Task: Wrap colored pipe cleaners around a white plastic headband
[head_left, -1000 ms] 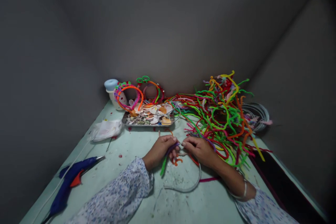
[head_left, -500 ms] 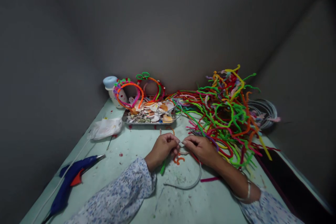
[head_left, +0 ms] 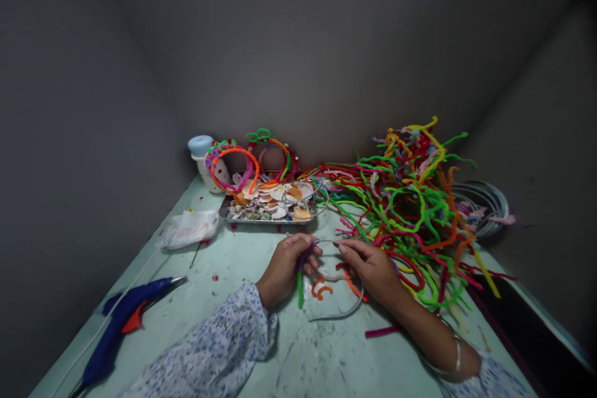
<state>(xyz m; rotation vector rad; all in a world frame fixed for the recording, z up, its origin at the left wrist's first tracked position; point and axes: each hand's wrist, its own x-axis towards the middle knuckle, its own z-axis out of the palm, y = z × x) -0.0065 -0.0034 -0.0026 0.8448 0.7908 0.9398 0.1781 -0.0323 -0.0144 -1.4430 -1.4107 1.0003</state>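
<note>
My left hand (head_left: 284, 264) is closed, with a purple pipe cleaner (head_left: 305, 255) at its fingertips. A thin grey wire (head_left: 327, 241) arches from there to my right hand (head_left: 373, 267), whose thumb and forefinger pinch its other end. Below the hands a curved grey band (head_left: 340, 316) runs up beside my right hand; whether it joins the wire I cannot tell. A green pipe cleaner (head_left: 300, 292) hangs or lies under my left hand. Short orange pipe cleaner pieces (head_left: 321, 290) lie between the hands, and a magenta piece (head_left: 382, 331) rests near my right forearm.
A metal tray (head_left: 261, 221) holds shells, with colourful fuzzy headbands (head_left: 255, 168) standing by it. A tangled heap of pipe cleaners (head_left: 410, 199) and a wire coil (head_left: 499, 205) are at right. At left lie a blue glue gun (head_left: 112, 336), a plastic bag (head_left: 193, 228) and a lidded jar (head_left: 201, 146).
My hands have moved slightly apart, and the wire between them now shows as a longer arch. The purple pipe cleaner has come into sight at my left fingers. The view has shifted a little.
</note>
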